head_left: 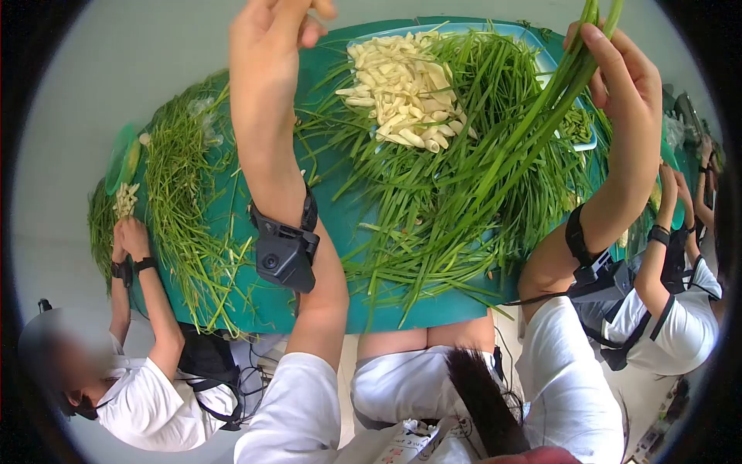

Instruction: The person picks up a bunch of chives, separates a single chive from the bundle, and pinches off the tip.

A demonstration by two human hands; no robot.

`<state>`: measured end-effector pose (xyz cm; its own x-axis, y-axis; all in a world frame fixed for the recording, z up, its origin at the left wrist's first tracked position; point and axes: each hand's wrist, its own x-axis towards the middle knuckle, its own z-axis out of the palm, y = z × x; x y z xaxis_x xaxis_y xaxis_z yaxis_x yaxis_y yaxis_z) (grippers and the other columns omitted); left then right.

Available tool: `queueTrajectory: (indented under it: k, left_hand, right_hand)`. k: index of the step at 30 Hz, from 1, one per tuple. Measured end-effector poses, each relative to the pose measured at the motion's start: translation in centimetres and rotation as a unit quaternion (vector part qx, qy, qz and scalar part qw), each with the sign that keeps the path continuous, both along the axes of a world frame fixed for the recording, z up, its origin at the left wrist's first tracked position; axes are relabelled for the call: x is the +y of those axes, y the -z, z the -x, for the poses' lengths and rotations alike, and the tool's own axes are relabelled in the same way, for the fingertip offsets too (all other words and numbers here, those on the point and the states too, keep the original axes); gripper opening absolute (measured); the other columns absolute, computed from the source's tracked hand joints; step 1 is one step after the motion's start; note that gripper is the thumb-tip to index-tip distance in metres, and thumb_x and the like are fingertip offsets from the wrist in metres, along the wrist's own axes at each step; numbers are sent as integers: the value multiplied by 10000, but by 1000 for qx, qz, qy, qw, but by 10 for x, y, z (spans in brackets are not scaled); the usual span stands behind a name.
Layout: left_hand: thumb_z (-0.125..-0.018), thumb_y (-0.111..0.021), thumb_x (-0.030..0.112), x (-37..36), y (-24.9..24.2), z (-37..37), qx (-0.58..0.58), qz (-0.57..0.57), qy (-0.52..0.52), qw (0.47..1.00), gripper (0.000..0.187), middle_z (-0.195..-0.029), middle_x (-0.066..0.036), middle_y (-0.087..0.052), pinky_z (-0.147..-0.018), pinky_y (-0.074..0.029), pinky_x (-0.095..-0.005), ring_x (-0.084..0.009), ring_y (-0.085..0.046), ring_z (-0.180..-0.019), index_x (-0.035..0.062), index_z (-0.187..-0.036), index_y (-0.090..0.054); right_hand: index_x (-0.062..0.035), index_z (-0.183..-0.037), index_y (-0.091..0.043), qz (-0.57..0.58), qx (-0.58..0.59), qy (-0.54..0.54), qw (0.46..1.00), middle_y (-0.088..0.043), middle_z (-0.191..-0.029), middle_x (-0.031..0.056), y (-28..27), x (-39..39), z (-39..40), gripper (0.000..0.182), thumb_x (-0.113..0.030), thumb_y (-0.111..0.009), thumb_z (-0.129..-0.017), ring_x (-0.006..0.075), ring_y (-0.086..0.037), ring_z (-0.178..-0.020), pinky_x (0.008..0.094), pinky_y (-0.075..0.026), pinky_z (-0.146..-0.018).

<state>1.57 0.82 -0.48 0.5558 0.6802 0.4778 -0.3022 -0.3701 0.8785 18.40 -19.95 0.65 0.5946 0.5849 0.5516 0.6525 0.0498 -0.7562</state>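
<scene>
My right hand (622, 66) grips a bundle of garlic chives (553, 97), whose long leaves slant down to the left over the pile. My left hand (282, 19) is raised at the top edge, partly cut off by the frame. Its visible fingers are loosely bent and apart, with nothing seen between them. Below and between the hands lies a large heap of green leaves (464, 185). Beside it, pale cream-coloured slender pieces (410, 85) are piled at the left of a light blue tray (533, 35). The leaves hide much of the tray.
Another leaf pile (182, 170) covers the left of the green table (332, 162), near a clear plastic bag (205, 116) and a green basket (124, 158). A person on the left (154, 394) handles pale pieces. More people (672, 325) sit on the right. Cameras are strapped to my forearms.
</scene>
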Motion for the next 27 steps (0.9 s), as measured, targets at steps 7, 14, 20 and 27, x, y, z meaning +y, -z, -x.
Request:
queueTrajectory:
  k: [7,14,20,27]
  left_hand:
    - [-877,-508,136,-5,-2,-1,-35,-11,-11,999,160,-802,-65,-616,-525,-357,-156,-25,-425,-556,-10,-941,-509]
    - [-858,-548,156,12,5,4,26,-11,12,1000,173,-773,-40,-609,-530,-346,-153,-24,-421,-560,-14,-883,-566]
    - [-860,-543,206,16,12,3,27,-28,-14,999,231,-775,-57,-610,-662,-413,-221,-39,-425,-586,-5,-946,-576]
    - [-897,-464,284,5,6,3,29,-66,-10,997,290,-602,4,-469,-647,-386,-228,-71,-386,-557,57,-717,-477]
  right_hand:
    - [-13,-941,-629,-14,13,30,999,-489,-651,-56,-2,1,4,265,-244,-539,-847,-4,-313,-501,162,-221,-468]
    - [-11,-923,-628,14,14,-17,1000,-460,-620,-65,-3,1,4,273,-258,-538,-846,-8,-301,-503,163,-203,-462]
    - [-15,-916,-630,-1,-13,31,999,-455,-608,-66,-3,5,11,264,-252,-535,-850,-9,-297,-491,163,-194,-453]
    - [-18,-909,-633,17,-13,10,1000,-469,-609,-62,-5,1,9,261,-253,-539,-847,-9,-307,-482,159,-192,-448]
